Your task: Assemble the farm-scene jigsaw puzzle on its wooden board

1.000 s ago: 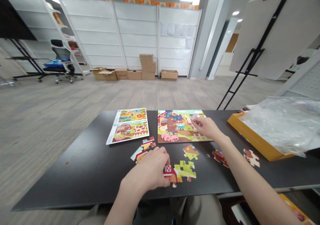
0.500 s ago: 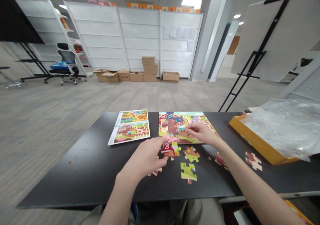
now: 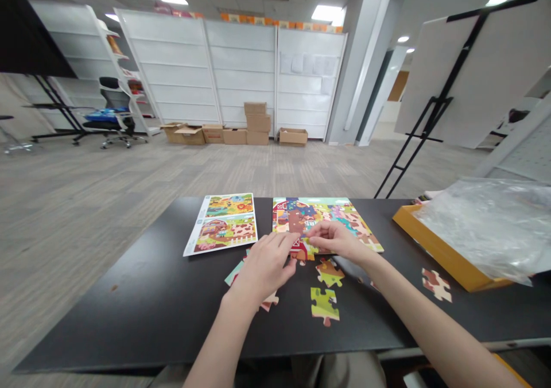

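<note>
Along the near edge of the farm jigsaw puzzle (image 3: pixel 361 233), my two hands have come close together. My left hand (image 3: pixel 264 264) reaches over its near left corner, fingers stretched out and thumb apart, touching or just above a red barn puzzle piece (image 3: pixel 301 250). Thumb and forefinger of my right hand (image 3: pixel 338 241) pinch together over the puzzle's lower part; what lies between them is hidden. Nearer me lie a brown-and-green puzzle piece (image 3: pixel 329 273) and a green puzzle piece (image 3: pixel 325 305). Other pieces (image 3: pixel 270 302) are partly covered by my left hand.
A printed picture sheet (image 3: pixel 224 224) lies left of the puzzle on the black table (image 3: pixel 142 296). At the right stands a yellow box (image 3: pixel 447 256) with clear plastic wrap (image 3: pixel 491 227) over it. One brown-and-white piece (image 3: pixel 437 284) lies beside the box.
My right hand has moved left and nearer, toward my left hand. My left hand has shifted slightly right, uncovering pieces behind it. The view has tilted up a little.
</note>
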Tool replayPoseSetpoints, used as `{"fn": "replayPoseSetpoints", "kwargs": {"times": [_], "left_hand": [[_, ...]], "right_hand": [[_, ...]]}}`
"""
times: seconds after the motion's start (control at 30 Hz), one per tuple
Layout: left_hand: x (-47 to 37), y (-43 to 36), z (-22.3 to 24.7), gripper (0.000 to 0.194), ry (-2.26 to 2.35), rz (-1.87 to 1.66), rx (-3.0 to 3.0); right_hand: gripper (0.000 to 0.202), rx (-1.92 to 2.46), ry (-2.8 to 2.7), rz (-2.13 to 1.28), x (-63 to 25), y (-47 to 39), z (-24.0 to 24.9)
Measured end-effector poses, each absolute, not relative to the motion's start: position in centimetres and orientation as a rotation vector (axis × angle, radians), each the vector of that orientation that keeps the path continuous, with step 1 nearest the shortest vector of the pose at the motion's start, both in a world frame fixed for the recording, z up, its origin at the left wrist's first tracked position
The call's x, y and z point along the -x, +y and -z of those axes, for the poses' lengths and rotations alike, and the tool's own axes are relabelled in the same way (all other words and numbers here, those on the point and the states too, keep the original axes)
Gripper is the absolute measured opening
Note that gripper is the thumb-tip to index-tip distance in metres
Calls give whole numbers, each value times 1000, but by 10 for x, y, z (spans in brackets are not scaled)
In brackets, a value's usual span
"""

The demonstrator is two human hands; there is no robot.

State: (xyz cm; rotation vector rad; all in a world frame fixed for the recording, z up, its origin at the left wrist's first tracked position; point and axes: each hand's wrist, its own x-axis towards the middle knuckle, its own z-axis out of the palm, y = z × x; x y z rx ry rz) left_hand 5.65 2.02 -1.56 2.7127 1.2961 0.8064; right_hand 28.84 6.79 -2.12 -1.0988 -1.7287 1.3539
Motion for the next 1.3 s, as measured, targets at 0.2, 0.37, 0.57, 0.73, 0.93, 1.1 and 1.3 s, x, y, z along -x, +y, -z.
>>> {"fn": "replayPoseSetpoints", "kwargs": {"times": [0.2, 0.37, 0.57, 0.73, 0.93, 1.1, 1.3], "left_hand": [[-56, 23, 18, 43, 1453, -694, -2603], [-55, 22, 15, 38, 1511, -487, -2570], [-59, 20, 16, 36, 1490, -420, -2550], [-59, 22, 15, 35, 1489, -406, -2531], [-61, 24, 17, 33, 1466, -427, -2541], [-59, 23, 16, 33, 1458, -435, -2533], [-54, 21, 11, 32, 1485, -399, -2511]], "right_hand": [[40, 1151, -1749, -1028, -313, 107, 10], [44, 1282, -1745, -792, -330, 171, -4], [38, 1345, -1848, -775, -325, 214, 18], [36, 1339, -1909, -850, -331, 224, 28], [31, 1364, -1959, -821, -337, 229, 36], [26, 1372, -2075, -677, -342, 231, 43], [24, 1519, -2208, -478, -342, 228, 42]]}}
